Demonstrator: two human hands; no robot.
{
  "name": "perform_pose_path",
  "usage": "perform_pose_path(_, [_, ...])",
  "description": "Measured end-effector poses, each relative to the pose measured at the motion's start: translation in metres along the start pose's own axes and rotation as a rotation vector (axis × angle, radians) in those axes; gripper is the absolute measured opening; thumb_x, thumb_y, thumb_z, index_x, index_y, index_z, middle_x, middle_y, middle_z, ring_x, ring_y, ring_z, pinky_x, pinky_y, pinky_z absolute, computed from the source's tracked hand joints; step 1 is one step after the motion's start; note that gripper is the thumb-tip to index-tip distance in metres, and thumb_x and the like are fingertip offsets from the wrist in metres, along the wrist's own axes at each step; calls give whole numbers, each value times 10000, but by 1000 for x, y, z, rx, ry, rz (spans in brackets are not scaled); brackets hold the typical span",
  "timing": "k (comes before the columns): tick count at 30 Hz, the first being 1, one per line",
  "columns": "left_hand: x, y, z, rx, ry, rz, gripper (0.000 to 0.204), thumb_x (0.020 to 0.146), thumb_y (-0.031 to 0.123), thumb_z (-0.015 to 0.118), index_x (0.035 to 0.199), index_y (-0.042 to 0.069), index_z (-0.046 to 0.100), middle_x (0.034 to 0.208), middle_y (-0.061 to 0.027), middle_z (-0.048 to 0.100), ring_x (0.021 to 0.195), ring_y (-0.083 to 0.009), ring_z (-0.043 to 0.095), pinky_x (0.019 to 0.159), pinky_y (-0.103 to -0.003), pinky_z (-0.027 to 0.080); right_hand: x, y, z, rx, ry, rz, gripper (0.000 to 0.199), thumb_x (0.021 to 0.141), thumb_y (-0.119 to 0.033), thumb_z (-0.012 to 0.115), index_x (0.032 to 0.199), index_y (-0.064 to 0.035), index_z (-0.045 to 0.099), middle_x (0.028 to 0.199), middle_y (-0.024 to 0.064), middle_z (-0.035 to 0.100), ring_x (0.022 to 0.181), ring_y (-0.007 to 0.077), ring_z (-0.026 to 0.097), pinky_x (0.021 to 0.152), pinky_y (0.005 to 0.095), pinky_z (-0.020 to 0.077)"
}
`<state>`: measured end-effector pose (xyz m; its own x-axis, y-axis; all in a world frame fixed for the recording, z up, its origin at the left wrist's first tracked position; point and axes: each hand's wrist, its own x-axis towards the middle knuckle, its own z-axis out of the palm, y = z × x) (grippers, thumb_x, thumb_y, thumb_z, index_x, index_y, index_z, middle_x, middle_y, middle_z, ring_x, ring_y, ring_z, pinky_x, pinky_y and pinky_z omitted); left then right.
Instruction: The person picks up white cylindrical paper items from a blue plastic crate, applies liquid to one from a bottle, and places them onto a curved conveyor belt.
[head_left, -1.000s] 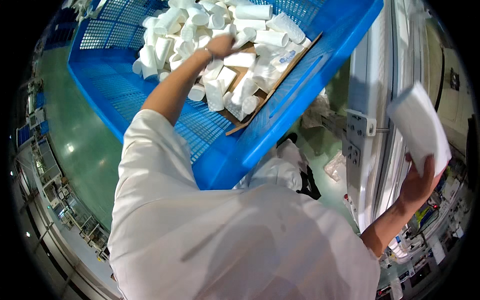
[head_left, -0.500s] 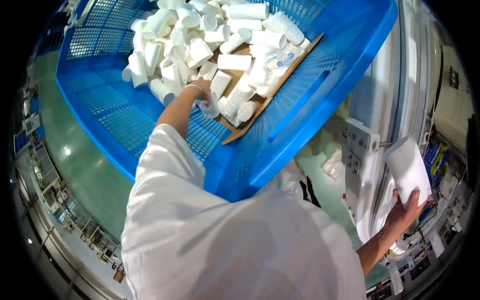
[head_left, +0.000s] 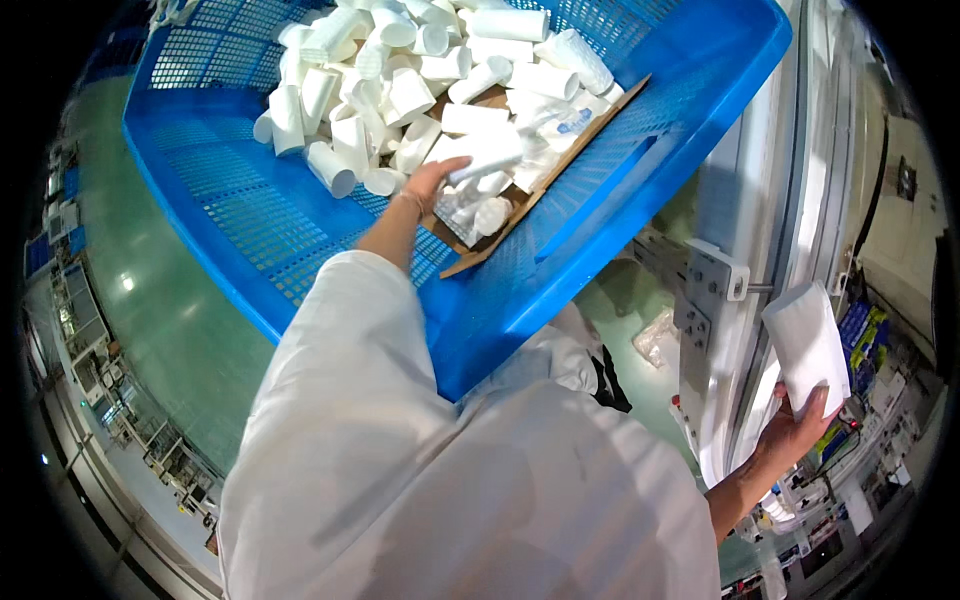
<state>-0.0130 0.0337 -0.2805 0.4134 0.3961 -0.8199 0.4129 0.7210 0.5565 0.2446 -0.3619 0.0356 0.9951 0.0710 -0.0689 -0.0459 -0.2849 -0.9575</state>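
Two hands busy, white coat sleeves filling the near foreground. Right hand (head_left: 790, 435) low at the right, fingers wrapped around an upright white bottle (head_left: 808, 345), just beside a grey metal frame (head_left: 745, 200). Farther out, left hand (head_left: 432, 182) reaches into the blue perforated crate (head_left: 230, 215), fingers closed on a white tube (head_left: 487, 155) lying crosswise above the cardboard sheet (head_left: 480, 255). Beyond it, a heap of loose white bottles (head_left: 400, 70). Green floor (head_left: 150, 330) below the crate.
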Motion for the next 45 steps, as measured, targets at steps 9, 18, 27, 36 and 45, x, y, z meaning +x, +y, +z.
perform_pose_path(9, [-1,-84,11,-584,-14,-100,642,716,431,617,1237,137,383,1231,-128,421,1121,-353,366,892,-542,277,-14,5,-7,-97,57,-4,560,764,-223,574,1204,3,312,1075,147,451,909,236,492,589,338,468])
perform_pose_path(18, [60,-89,-16,-438,-167,-160,531,803,369,492,1211,43,391,1190,-193,425,1064,-349,432,881,-488,357,-13,-15,4,-83,-34,39,489,743,-128,636,1155,-55,384,971,61,487,826,139,534,578,263,513])
perform_pose_path(27, [74,-32,11,-178,-37,-196,486,759,358,547,1135,63,460,1099,-157,498,976,-316,495,795,-442,413,-29,-7,-44,137,-25,87,537,737,-207,646,1169,-61,363,951,80,526,808,141,536,560,265,509])
perform_pose_path(36, [34,-22,-12,-161,-30,-162,441,714,347,602,1059,82,530,1008,-121,571,887,-283,558,710,-397,469,-34,5,-69,12,165,-57,475,740,-127,612,1148,-21,394,988,95,511,879,150,513,646,276,504])
perform_pose_path(45, [-33,101,-11,-366,-283,191,494,732,344,588,1141,90,481,1038,-133,565,961,-268,542,823,-446,432,-39,3,-78,190,2,-112,557,734,-203,600,1193,-12,349,1001,97,496,831,174,528,607,276,472])
